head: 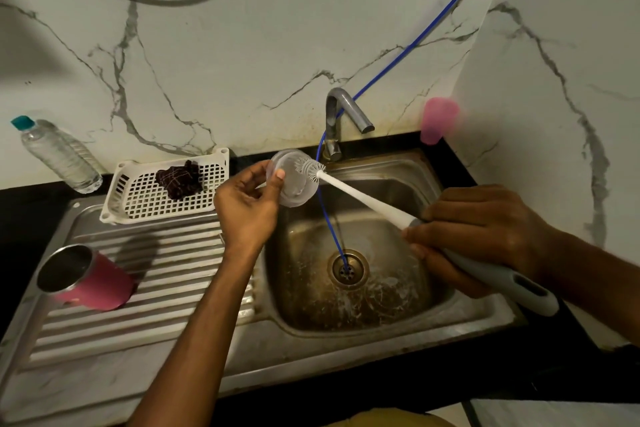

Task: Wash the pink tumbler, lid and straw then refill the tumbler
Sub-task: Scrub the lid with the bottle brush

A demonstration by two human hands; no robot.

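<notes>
My left hand [247, 206] holds the clear round lid [294, 180] by its rim, above the sink's left edge. My right hand [485, 236] grips the grey handle of a long bottle brush [374, 206]; its white bristled head touches the lid's face. The pink tumbler [86, 279] with a steel inside stands open and tilted on the ribbed draining board [156, 315] at the left. I see no straw.
The steel sink basin [381, 295] has wet suds near the drain, and a blue tube [332, 229] runs into it past the tap [337, 121]. A white basket [138, 198] holds a dark cloth. A water bottle [57, 154] lies left. A pink cup [438, 120] sits at the back right.
</notes>
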